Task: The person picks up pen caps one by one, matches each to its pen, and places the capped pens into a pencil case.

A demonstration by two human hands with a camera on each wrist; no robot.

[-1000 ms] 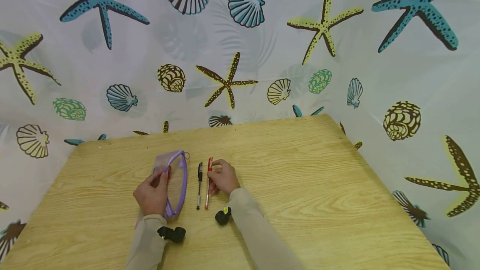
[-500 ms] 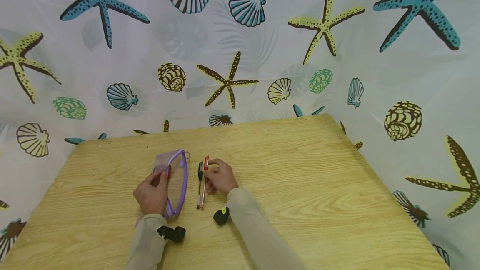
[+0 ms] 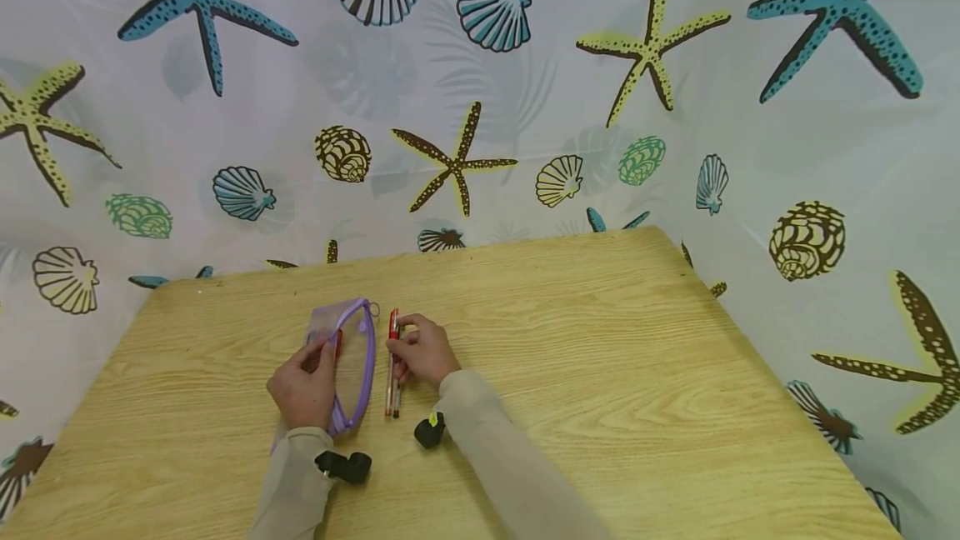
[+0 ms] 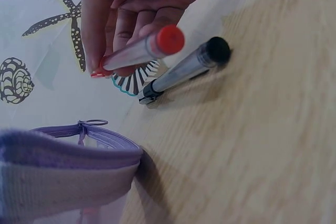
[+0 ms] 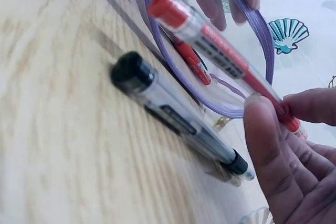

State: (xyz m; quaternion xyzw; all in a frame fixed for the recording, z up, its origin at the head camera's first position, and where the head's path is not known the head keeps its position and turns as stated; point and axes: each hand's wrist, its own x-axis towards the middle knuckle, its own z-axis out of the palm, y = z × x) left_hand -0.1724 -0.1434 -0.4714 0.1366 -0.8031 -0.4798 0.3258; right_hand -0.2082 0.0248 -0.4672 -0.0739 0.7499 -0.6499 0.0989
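Note:
My left hand [image 3: 303, 390] pinches the near side of a clear zip pouch with purple trim [image 3: 369, 373], and its mouth gapes to the right. Between thumb and fingertips, my right hand [image 3: 426, 350] holds a red pen [image 5: 226, 53] near its capped end. That pen is above the table, just right of the pouch opening. Under it a black pen [image 5: 173, 114] lies on the wood, mostly covered by the red one in the head view. Inside the pouch, the right wrist view shows another red pen [image 5: 191, 61], partly hidden by the rim.
The light wooden table [image 3: 600, 373] reaches far to the right of the hands. Behind it and along its right side hangs a white curtain [image 3: 525, 132] printed with shells and starfish. A small ring pull [image 3: 375, 309] sits at the pouch's far corner.
My right hand has moved left with the red pen, lifting it across and over the black pen toward the pouch. The left hand and the pouch stay in place.

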